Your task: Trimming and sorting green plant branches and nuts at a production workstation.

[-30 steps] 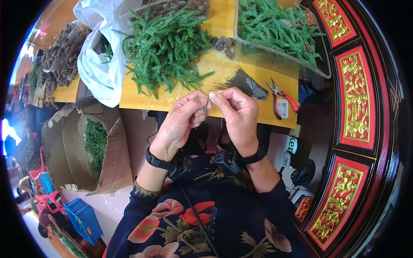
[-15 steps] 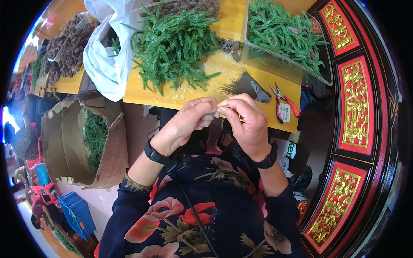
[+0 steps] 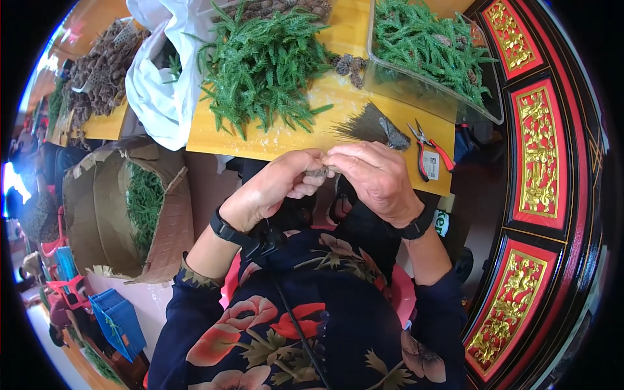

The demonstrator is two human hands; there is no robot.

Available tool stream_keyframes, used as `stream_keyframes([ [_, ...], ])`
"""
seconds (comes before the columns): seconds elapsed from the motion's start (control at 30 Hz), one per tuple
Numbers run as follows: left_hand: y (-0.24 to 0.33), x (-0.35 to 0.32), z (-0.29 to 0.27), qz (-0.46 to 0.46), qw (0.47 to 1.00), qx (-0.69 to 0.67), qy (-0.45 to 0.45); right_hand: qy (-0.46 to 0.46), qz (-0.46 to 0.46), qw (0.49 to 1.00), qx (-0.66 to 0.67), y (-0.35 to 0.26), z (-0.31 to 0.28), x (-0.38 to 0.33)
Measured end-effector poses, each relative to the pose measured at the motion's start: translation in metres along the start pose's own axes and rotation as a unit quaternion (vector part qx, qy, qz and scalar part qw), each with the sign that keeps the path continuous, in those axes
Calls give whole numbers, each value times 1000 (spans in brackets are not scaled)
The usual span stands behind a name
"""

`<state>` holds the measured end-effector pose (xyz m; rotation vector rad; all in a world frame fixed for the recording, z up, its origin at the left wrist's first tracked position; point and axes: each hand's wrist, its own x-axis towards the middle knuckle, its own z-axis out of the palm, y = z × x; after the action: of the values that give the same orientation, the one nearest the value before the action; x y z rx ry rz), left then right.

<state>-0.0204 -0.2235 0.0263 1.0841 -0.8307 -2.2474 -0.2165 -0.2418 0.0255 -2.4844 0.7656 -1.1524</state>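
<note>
My left hand [image 3: 289, 177] is closed around a small grey-brown pine cone [image 3: 316, 173], mostly hidden by the fingers. Against it, my right hand [image 3: 374, 174] pinches with thumb and fingertips; whatever lies in that pinch is too small to make out. Both hands meet just off the table's front edge. Beyond the right hand lies a fanned bundle of thin dark wires [image 3: 361, 125], one end wrapped in grey plastic. Pliers with red and black handles [image 3: 424, 151] rest to its right on a white label.
Green artificial sprigs [image 3: 263, 71] are heaped on the yellow table [image 3: 214, 140]. Several loose pine cones [image 3: 351, 68] lie beside a clear bin [image 3: 416, 88] of sprigs and cones. A white bag [image 3: 159, 84] hangs at left, above a cardboard box [image 3: 97, 214]. Carved red-gold panels line the right.
My right hand has rolled over, its back now turned more upward, and its wrist has shifted right. The left hand stays closed and has tilted slightly.
</note>
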Motion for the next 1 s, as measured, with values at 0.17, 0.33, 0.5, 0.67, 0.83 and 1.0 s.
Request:
stream_keyframes([
  [0.17,-4,3,1,80,995,44,27,3,53,998,-41,-1,0,-2],
  [0.33,-20,12,20,312,835,412,186,-9,133,985,-107,-13,6,-4],
  [0.5,-19,13,29,300,753,529,252,-3,250,967,-57,-14,5,-3],
  [0.67,-7,6,10,174,948,241,111,21,190,980,56,0,-15,1],
  [0.83,-1,-1,11,93,994,59,-3,-67,151,982,95,3,-19,2],
  [1.0,-1,-3,5,19,999,-15,-30,-74,40,996,36,13,-24,7],
])
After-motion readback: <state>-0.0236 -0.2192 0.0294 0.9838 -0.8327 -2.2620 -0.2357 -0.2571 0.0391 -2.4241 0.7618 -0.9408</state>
